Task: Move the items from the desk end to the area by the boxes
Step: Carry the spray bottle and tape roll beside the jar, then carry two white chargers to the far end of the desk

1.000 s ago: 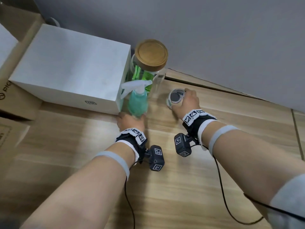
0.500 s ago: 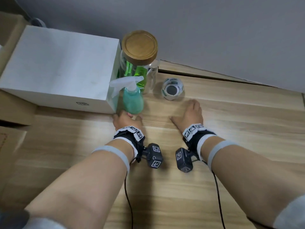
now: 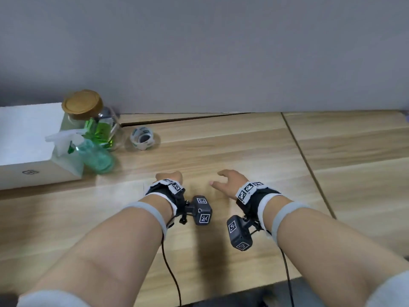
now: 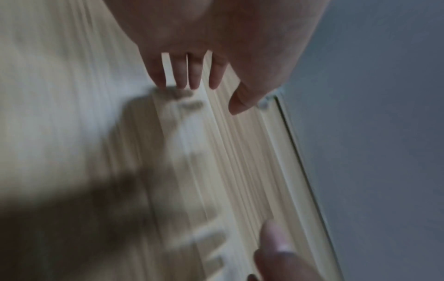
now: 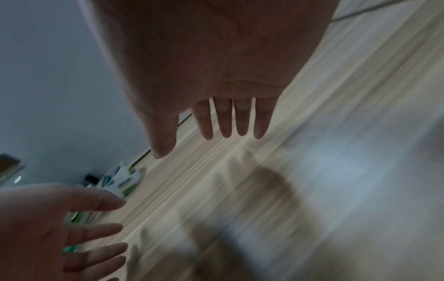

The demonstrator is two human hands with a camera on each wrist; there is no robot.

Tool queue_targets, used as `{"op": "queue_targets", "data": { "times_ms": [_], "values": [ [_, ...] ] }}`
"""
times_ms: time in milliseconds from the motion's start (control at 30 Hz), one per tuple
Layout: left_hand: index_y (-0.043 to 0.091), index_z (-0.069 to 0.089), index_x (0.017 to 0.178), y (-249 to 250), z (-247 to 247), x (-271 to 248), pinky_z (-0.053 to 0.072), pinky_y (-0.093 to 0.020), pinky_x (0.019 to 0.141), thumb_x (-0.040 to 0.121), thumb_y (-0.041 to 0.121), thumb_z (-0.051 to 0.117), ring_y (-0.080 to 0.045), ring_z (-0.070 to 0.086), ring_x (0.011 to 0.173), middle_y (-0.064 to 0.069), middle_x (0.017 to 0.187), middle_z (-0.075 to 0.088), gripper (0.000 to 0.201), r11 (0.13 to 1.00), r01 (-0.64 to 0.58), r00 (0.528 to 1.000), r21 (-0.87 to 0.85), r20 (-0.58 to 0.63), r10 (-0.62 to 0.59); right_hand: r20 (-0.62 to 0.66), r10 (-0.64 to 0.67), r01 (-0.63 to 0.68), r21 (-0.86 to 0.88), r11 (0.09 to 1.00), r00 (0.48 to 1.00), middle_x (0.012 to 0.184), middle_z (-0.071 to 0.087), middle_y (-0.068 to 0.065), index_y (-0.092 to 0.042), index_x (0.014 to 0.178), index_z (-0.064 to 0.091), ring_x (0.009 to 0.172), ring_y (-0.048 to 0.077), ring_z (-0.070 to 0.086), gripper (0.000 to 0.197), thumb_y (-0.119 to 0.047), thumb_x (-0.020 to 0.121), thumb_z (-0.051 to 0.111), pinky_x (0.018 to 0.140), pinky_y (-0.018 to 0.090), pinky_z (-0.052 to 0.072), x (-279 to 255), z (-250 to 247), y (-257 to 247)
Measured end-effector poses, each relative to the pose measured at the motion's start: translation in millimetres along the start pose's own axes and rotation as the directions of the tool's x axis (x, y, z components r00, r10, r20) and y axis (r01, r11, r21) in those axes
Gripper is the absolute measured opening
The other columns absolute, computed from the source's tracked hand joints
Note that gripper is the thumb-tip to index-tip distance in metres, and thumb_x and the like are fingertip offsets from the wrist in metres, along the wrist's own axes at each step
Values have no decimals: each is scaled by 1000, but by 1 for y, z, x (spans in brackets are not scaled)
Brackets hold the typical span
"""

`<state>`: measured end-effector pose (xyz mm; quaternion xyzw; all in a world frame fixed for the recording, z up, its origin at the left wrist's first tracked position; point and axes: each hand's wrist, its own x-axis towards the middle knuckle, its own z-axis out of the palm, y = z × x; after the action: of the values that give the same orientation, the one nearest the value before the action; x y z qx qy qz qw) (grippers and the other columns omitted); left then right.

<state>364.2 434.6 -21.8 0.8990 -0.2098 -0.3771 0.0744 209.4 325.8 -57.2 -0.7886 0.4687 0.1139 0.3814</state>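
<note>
A teal spray bottle (image 3: pixel 95 155) with a white trigger head stands against the white box (image 3: pixel 24 138) at the left. Behind it is a glass jar (image 3: pixel 97 127) with a wooden lid and green contents. A white tape roll (image 3: pixel 142 138) lies to the jar's right, also seen blurred as the tape roll (image 5: pixel 121 179) in the right wrist view. My left hand (image 3: pixel 169 177) and right hand (image 3: pixel 228 181) hover over the wooden desk (image 3: pixel 221 151), both empty. The left hand's fingers (image 4: pixel 186 74) and the right hand's fingers (image 5: pixel 230 121) are straight and spread.
A grey wall (image 3: pixel 221 52) runs along the desk's back edge. A seam (image 3: pixel 307 165) crosses the desk to the right of my hands. Both wrist cameras trail black cables (image 3: pixel 170 271) toward the near edge.
My left hand let go of the spray bottle and my right hand left the tape roll. Both hands pulled back and rightward, away from the items by the box.
</note>
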Motion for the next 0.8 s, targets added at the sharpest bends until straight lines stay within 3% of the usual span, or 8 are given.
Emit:
{"op": "queue_targets", "data": {
  "times_ms": [67, 100, 200, 367, 500, 567, 633, 800],
  "values": [
    [10, 49, 110, 44, 31, -21, 44, -29, 60, 89, 16, 55, -22, 50, 66, -5, 82, 48, 23, 976, -47, 997, -213, 57, 60, -45, 41, -40, 24, 999, 998, 146, 50, 3, -19, 139, 51, 131, 22, 50, 65, -56, 86, 60, 107, 34, 41, -33, -36, 57],
    [9, 52, 101, 69, 50, -38, 40, -29, 59, 89, 23, 55, -23, 46, 62, -5, 77, 48, 18, 927, -11, 998, -374, 57, 34, -65, 75, -72, 53, 996, 995, 144, 52, 3, -20, 137, 52, 129, 22, 52, 62, -54, 86, 61, 106, 34, 42, -53, -55, 88],
    [4, 62, 95, 155, 119, -86, 42, -32, 75, 82, 33, 56, -27, 54, 73, -9, 82, 61, 32, 793, 83, 988, -603, 154, 14, -134, 183, -166, 129, 978, 974, 136, 59, 3, -21, 131, 57, 123, 21, 56, 56, -50, 84, 64, 104, 32, 43, -115, -115, 182],
    [7, 59, 107, 294, 221, -189, 44, -35, 85, 96, 24, 50, -24, 59, 101, -9, 121, 66, 22, 783, -53, 890, -620, 326, 319, -300, 365, -294, 258, 921, 881, 132, 62, 5, -20, 129, 59, 118, 24, 59, 52, -46, 85, 65, 103, 34, 46, -212, -216, 328],
    [10, 55, 100, 374, 268, -258, 38, -32, 98, 100, 19, 43, -23, 52, 129, -9, 129, 61, 15, 818, -157, 792, -554, 424, 439, -390, 506, -340, 421, 841, 769, 136, 59, 6, -18, 136, 53, 121, 28, 57, 57, -46, 88, 62, 106, 37, 44, -272, -275, 413],
    [12, 56, 94, 407, 287, -274, 38, -32, 96, 100, 19, 44, -23, 54, 125, -9, 127, 61, 15, 822, -197, 767, -535, 438, 469, -397, 556, -355, 475, 805, 730, 136, 59, 7, -18, 135, 54, 121, 28, 57, 58, -48, 87, 62, 107, 38, 43, -288, -291, 446],
    [11, 56, 104, 438, 306, -280, 39, -32, 94, 100, 20, 45, -22, 57, 112, -8, 127, 62, 15, 820, -219, 754, -528, 441, 486, -388, 582, -367, 500, 784, 715, 132, 61, 7, -18, 134, 54, 118, 27, 59, 56, -48, 87, 62, 106, 37, 44, -296, -302, 472],
    [9, 56, 103, 515, 364, -277, 42, -31, 86, 97, 17, 48, -19, 59, 95, -3, 104, 63, 13, 835, -214, 756, -507, 456, 470, -349, 585, -397, 479, 783, 732, 130, 62, 4, -17, 132, 56, 116, 23, 60, 49, -41, 90, 62, 98, 29, 44, -298, -323, 534]
  ]
}}
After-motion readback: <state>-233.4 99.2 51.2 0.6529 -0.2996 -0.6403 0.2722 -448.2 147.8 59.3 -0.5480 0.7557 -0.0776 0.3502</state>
